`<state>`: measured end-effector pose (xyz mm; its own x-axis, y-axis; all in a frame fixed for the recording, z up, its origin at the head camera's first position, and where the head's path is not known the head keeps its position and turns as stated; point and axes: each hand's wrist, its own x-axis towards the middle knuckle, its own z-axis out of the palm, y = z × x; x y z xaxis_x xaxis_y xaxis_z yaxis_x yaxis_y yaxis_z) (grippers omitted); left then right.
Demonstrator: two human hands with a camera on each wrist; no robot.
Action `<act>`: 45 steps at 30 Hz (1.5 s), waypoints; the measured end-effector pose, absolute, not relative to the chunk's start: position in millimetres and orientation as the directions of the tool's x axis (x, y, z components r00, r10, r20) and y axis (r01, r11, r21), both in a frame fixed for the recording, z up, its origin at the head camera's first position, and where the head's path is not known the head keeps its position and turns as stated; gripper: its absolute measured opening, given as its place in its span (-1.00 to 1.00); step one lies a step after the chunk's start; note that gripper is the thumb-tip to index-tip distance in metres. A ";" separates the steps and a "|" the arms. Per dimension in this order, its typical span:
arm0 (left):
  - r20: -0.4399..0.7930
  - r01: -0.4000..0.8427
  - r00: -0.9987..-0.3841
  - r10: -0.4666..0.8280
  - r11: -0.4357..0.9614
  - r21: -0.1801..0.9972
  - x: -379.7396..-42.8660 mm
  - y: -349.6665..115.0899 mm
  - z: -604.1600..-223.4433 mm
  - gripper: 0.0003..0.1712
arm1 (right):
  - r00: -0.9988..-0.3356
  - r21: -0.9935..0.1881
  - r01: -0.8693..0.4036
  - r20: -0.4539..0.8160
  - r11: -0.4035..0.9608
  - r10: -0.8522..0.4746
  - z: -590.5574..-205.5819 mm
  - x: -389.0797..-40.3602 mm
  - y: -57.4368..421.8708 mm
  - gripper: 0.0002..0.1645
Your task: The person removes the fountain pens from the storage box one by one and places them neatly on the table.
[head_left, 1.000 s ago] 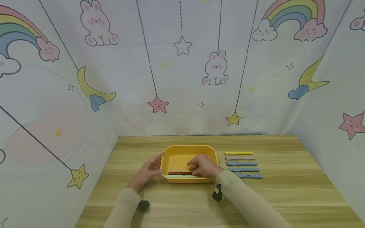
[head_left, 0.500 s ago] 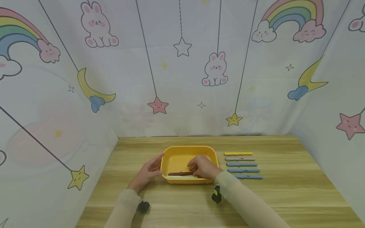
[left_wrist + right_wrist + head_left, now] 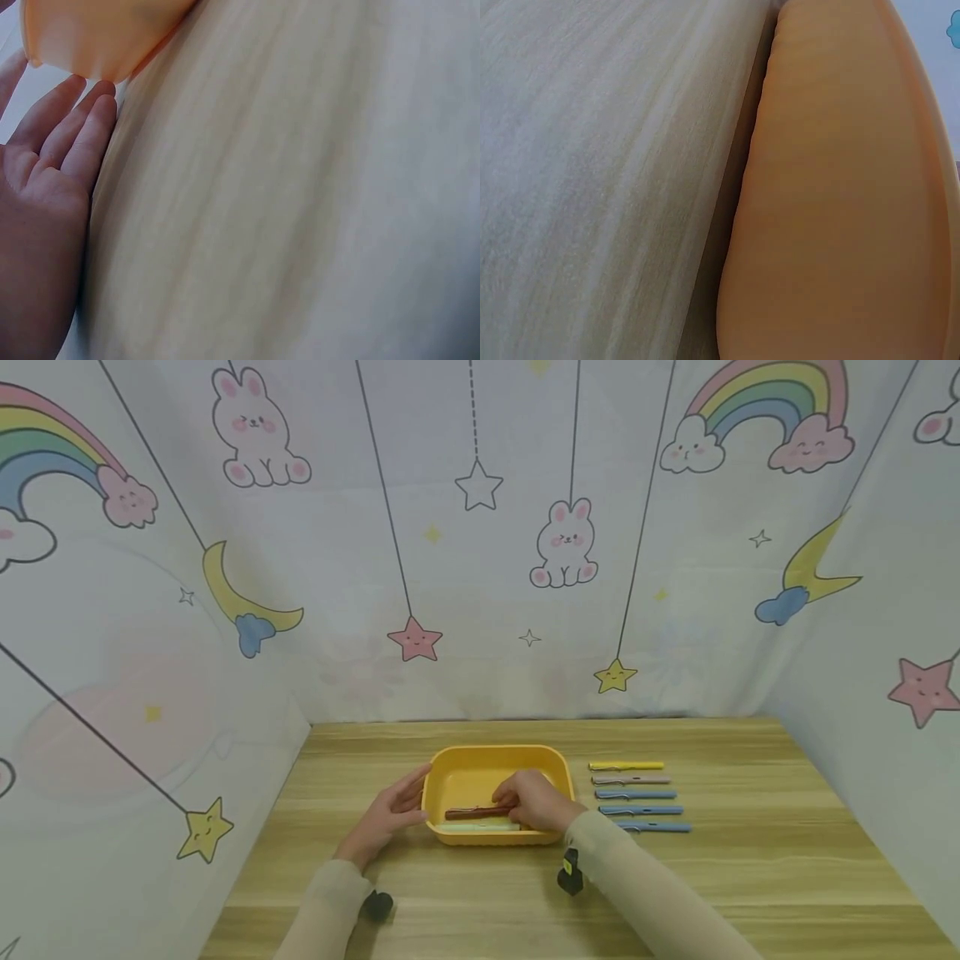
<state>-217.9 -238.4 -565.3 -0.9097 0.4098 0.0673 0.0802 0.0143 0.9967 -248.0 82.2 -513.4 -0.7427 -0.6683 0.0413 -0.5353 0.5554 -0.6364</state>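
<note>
A yellow plastic tray (image 3: 450, 760) sits on the table, with a dark red pen (image 3: 467, 814) and a pale green pen (image 3: 476, 827) lying along its near side. My right hand (image 3: 536, 800) reaches over the tray's right part and pinches the dark red pen at its right end, which the fingers hide. At the left end of the tray, my left hand (image 3: 390, 814) rests with its fingers extended. In the left wrist view the fingertips of that hand (image 3: 56, 150) touch the tray's wall (image 3: 97, 37). The right wrist view shows only the tray's outer side (image 3: 840, 195), not the hand.
Right of the tray, several capped pens lie in a column: a yellow pen (image 3: 626, 766), a greyish-pink pen (image 3: 633, 780) and blue ones, such as this blue pen (image 3: 637, 794). A printed cloth (image 3: 480, 577) stands behind the wooden table (image 3: 465, 902) and at both sides.
The dark red pen has turned slightly and shifted a little to the right in my right hand, opening a gap from the pale green pen. My left hand stays at the tray's end.
</note>
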 end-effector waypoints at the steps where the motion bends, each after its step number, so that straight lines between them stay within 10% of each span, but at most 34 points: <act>1: 0.068 0.081 -0.909 0.411 0.013 0.997 -218.0 -238.4 -565.6 -0.07 | -0.742 -0.631 -0.539 0.041 0.558 -0.669 -513.3 -247.9 82.2 -0.57; 33: 0.064 0.085 -0.909 0.411 0.033 0.996 -218.7 -239.0 -566.8 -0.07 | -0.821 -0.628 -0.498 0.119 0.598 -0.559 -492.5 -246.8 96.0 -0.81; 45: 0.063 0.076 -0.912 0.405 0.018 0.997 -218.8 -239.2 -566.8 -0.07 | -0.877 -0.785 -0.386 0.151 0.484 -0.456 -489.4 -240.2 102.8 -0.56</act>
